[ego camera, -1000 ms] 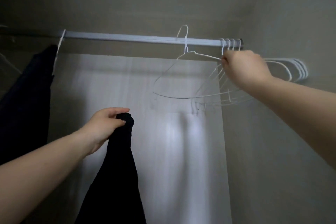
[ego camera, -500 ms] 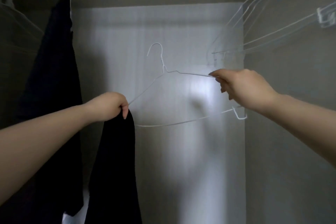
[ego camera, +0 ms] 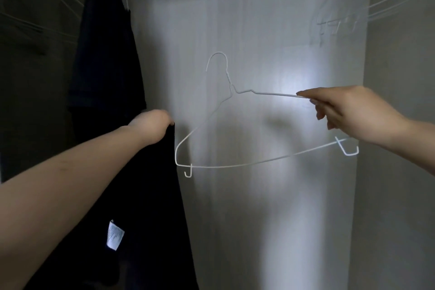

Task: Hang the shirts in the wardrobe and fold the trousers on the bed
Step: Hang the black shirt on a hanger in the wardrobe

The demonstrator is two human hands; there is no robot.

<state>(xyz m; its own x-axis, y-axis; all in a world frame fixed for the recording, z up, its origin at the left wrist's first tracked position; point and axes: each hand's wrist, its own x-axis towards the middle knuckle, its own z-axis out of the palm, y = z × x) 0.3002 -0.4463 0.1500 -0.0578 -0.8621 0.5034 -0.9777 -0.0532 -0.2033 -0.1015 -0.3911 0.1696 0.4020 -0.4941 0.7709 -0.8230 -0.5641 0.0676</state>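
My right hand [ego camera: 348, 113] pinches the hanger [ego camera: 226, 129], my left hand [ego camera: 150, 127] grips the shirt [ego camera: 150, 195]; that thin wire could twist and miss the collar.

Pale back panel [ego camera: 247, 30] lit by glare; grey side wall [ego camera: 400, 66] at right.

Open room lies in the middle before the pale back panel [ego camera: 259, 19], above the white wire hanger [ego camera: 226, 165]. A hung dark garment [ego camera: 106, 54] blocks the left; spare hangers [ego camera: 376, 7] crowd the upper right corner by the side wall [ego camera: 400, 66].
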